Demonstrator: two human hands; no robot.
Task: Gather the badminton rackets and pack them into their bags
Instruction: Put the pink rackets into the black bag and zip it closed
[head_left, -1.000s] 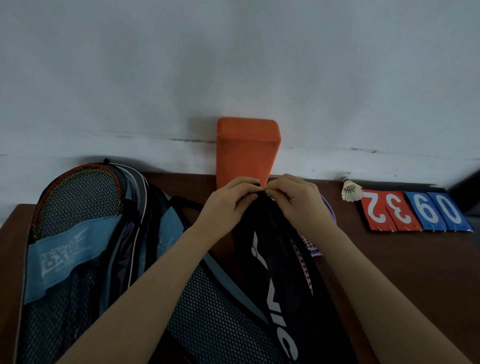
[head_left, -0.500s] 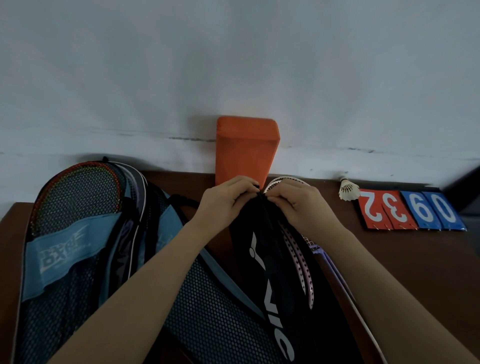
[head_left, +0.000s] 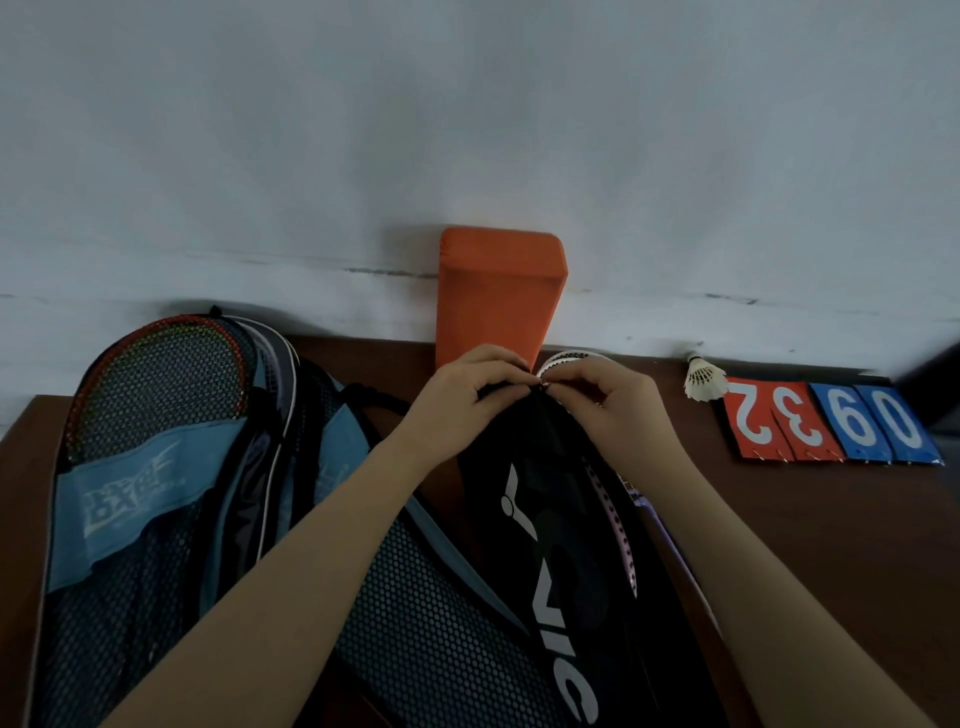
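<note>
Black racket bag (head_left: 550, 519) is lying on the worktop (head_left: 831, 545), white racket (head_left: 569, 357) peeking out its far end. Left hand (head_left: 462, 400) and right hand (head_left: 613, 400) are both pinching that end, just before the orange box (head_left: 498, 296).

Black racket bag (head_left: 561, 525), racket (head_left: 618, 519) inside

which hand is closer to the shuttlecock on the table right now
Right. The right hand pinches the black bag top, a gap left of the shuttlecock; the left hand is farther left, beyond it.
</note>
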